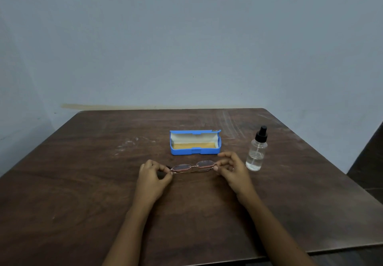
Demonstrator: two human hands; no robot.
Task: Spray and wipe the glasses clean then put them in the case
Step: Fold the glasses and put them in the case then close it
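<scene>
Thin metal-framed glasses (193, 166) with folded arms are held just above the table, lenses facing away from me. My left hand (154, 175) pinches the left end of the frame and my right hand (230, 167) pinches the right end. Behind them lies a blue glasses case (194, 152), lid open, with a yellow cloth lining its bottom. A clear spray bottle (257, 152) with a black nozzle stands upright to the right of my right hand.
Everything rests on a dark brown wooden table (83, 183) pushed against a pale blue wall. The table's right edge drops off near a dark object at the far right (369, 162).
</scene>
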